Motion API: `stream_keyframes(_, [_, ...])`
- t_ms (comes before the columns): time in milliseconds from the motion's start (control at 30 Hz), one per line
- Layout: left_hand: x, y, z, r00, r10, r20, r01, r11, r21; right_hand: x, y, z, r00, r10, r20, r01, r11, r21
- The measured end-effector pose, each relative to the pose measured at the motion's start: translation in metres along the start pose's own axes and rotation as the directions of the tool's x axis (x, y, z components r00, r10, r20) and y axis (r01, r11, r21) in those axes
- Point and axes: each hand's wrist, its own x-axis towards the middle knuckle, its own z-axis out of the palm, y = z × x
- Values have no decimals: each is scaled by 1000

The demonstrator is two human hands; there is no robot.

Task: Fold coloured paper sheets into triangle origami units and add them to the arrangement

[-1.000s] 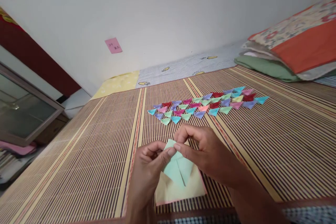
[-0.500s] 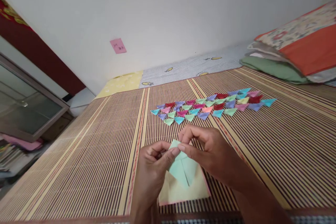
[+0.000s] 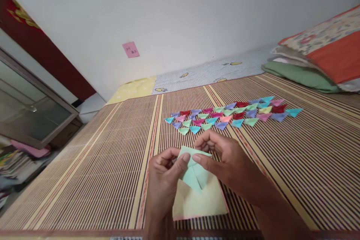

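Note:
A mint-green sheet of folded paper (image 3: 194, 174) is held up between my two hands, with creased flaps meeting along a centre line. My left hand (image 3: 165, 172) pinches its left edge between thumb and fingers. On the upper right part, my right hand (image 3: 222, 153) presses with its thumb, the curled fingers behind the paper's top edge. Below lies a stack of pale yellow paper (image 3: 201, 204) with a pink edge showing, flat on the striped mat (image 3: 112, 180). Beyond my hands, several small folded paper triangles (image 3: 222, 125) in many colours lie in staggered rows.
A pile of folded bedding (image 3: 334, 56) and a green cushion (image 3: 300, 77) rest at the right. Behind the mat runs a patterned sheet (image 3: 194, 77) along the white wall, where a pink note (image 3: 131, 49) is stuck. A glass-fronted cabinet (image 3: 30, 108) stands at the left.
The green paper's top right flap now angles out to the right under my right thumb. My right fingers have lifted slightly off its top. The view has shifted a little.

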Motion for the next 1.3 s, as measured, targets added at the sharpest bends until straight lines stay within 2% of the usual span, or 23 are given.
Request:
stream_keyframes(100, [0, 1, 0, 998, 43, -49, -43, 999, -16, 0, -1, 4, 998, 53, 37, -51, 998, -35])
stream_keyframes(267, [1, 5, 0, 993, 98, -65, -99, 995, -16, 0, -5, 13, 994, 107, 28, -106, 994, -20])
stream_keyframes(500, [0, 4, 0, 988, 128, -82, -128, 992, 7, 0, -7, 17, 997, 76, 11, -76, 995, 68])
stream_keyframes(800, [2, 2, -2, 992, 55, -111, -65, 994, -91, 0, -5, 7, 996, 65, 56, -67, 997, 42])
stream_keyframes(933, [3, 2, -3, 990, 76, -122, -84, 995, -55, 2, 0, 2, 998, 17, 55, -18, 999, 27])
stream_keyframes(1167, [3, -2, -5, 986, 145, -80, -146, 989, -4, 1, 2, -11, 995, 39, 96, -39, 999, -6])
stream_keyframes(1300, [2, -2, -4, 990, 130, -56, -132, 991, -16, 1, -1, -15, 997, 13, 83, -10, 999, -34])
